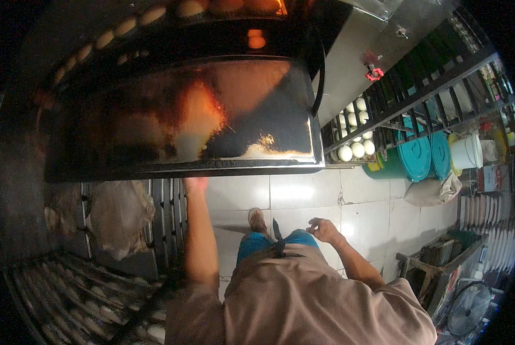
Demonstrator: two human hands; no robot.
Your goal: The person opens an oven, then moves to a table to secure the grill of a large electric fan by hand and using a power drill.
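A wide, dark oven door (252, 129) lies folded down in front of me, its inner face scorched and reflecting an orange glow. My left hand (196, 183) is at the door's front edge from below; the door hides its fingers. Inside the glowing oven, round bread buns (153, 15) sit in a curved row along the far side. By my right thigh hangs my right hand (325, 229), its fingers loosely bent and apart, with nothing in it.
Right of the oven, a dark metal rack (424, 86) stands over a tray of pale dough balls (358, 150). Beyond it are teal lidded tubs (414, 158), a white bucket (466, 152) and a sack (434, 191). Another rack (67, 296) is at lower left, a fan (469, 309) at lower right.
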